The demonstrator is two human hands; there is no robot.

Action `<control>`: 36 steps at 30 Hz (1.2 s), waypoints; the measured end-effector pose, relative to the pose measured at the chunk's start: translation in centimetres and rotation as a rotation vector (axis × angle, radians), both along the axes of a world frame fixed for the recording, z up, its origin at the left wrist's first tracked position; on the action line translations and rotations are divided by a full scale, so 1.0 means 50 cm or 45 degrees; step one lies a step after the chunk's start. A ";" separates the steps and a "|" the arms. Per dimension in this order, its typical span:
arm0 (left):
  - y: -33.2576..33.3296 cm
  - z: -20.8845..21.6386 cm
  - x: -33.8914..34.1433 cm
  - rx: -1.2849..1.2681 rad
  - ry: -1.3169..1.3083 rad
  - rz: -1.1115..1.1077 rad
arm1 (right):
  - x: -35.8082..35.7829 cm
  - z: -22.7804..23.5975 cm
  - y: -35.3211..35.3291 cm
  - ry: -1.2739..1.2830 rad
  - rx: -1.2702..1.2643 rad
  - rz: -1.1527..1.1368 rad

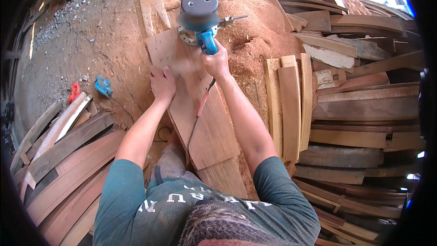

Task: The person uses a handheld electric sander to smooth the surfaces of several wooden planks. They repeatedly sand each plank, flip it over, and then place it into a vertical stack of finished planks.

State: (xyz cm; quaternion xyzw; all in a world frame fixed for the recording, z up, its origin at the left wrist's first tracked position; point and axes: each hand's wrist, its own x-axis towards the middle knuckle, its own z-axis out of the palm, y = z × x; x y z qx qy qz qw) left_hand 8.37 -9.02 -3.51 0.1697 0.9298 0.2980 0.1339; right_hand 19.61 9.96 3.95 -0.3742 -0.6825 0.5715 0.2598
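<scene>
My right hand (215, 64) is closed round the blue handle of a corded handheld power tool (199, 4). The tool has a big dark round top with two pale spots, a round metal plate and a thin rod jutting right; it is over the far end of a wide reddish-brown board (207, 127). My left hand (162, 83) grips the board's left edge, thumb on top and fingers partly hidden at the side. The tool's cord (197, 116) runs back over the board between my forearms. What lies under the tool is hidden.
Sawdust (259, 41) is heaped right of the tool. Narrow planks (289, 105) lie right of the board, beside a large stack of curved offcuts (364, 109). More boards (75, 155) are piled at left, near a second blue power tool (103, 85) and a red object (73, 92).
</scene>
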 end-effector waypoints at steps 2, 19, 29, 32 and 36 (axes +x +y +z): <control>0.002 0.003 0.003 0.007 0.054 0.005 | -0.012 0.002 0.006 -0.020 -0.010 0.002; 0.018 0.010 0.015 -0.008 0.105 0.020 | -0.048 0.011 0.053 -0.011 0.119 0.024; 0.003 -0.026 -0.001 -0.112 0.237 0.066 | 0.569 0.131 -0.345 -0.503 -0.217 0.181; 0.009 -0.034 -0.006 -0.136 0.209 0.064 | 0.699 0.158 -0.428 -0.541 -0.417 0.136; 0.011 -0.038 -0.003 -0.162 0.201 0.076 | 0.725 0.120 -0.433 -0.541 -0.360 0.165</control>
